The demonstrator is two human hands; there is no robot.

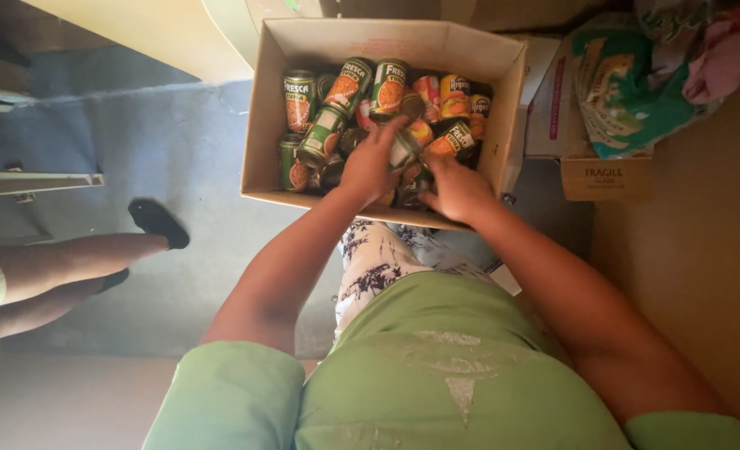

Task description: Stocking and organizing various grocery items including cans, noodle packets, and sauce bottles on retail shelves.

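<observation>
Nearest the cam: green shirt point(436, 375), both bare arms reaching fwd into a cardboard box point(261, 117) on the floor. Left hand point(370, 162) has fingers curled round a green can point(401, 150) near the box's front-middle, gripping it. Right hand point(456, 190) is down among cans just beside it, fingers bent; can't tell whether it pinches anything. Box is packed w/ green and orange cans point(349, 87), most lying tilted. Right of box: a smaller carton point(607, 177) w/ a green-white bag point(628, 92) on top. Far left: another person's leg point(70, 262), black shoe point(158, 222).
</observation>
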